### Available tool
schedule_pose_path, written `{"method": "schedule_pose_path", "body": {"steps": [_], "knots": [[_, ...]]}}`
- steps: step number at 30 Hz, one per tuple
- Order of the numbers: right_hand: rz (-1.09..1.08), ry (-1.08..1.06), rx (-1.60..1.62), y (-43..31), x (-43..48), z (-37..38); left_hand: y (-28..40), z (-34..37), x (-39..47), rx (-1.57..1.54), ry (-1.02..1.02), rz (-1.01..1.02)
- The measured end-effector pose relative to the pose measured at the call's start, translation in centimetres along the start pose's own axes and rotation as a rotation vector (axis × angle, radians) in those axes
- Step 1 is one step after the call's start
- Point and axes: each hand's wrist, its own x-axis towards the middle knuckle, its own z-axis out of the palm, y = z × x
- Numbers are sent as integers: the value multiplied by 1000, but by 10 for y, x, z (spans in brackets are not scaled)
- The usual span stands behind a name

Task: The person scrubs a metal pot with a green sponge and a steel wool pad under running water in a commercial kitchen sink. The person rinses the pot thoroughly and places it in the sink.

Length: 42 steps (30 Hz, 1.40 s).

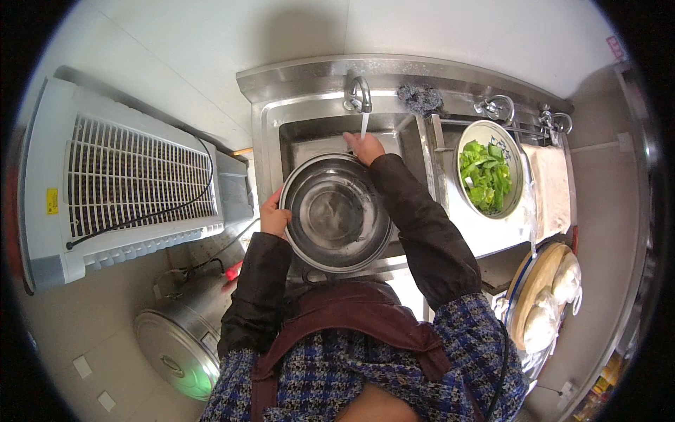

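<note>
A large round stainless steel basin [335, 213] lies over the front of the metal sink [271, 137], its inside wet and shiny. My left hand [276, 216] grips the basin's left rim, with the thumb on the inner side. Beyond the basin's far right edge, my right hand [365, 147] is under the stream of water from the curved faucet [363, 95]. Its fingers are partly bent, and whether they hold something is not clear. Dark sleeves cover both forearms.
Right of the sink stands a patterned bowl [519, 182] of green leaves [484, 176]. A steel wool scrubber [420, 99] sits behind the sink, near two more faucets. Wrapped bundles on a round wooden board [527, 295] are at lower right. A white slatted appliance [142, 174] and a lidded metal drum [176, 353] stand left.
</note>
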Motion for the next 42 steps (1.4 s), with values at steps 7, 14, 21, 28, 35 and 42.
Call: {"method": "schedule_pose_path", "body": {"steps": [7, 14, 21, 28, 35, 42], "knots": [[54, 3, 618, 38, -6, 0, 8, 5, 1, -77, 72, 36], [530, -93, 932, 19, -107, -26, 7, 4, -9, -145, 277, 217], [460, 11, 1069, 44, -149, 16, 6, 70, -47, -9, 403, 431], [237, -184, 905, 40, -116, -10, 58, -11, 20, -184, -40, 67], [198, -356, 1032, 6, -79, -24, 83, -39, 64, -112, -179, 130], [374, -20, 1299, 24, -77, 27, 85, 0, 17, -276, 194, 429]]}}
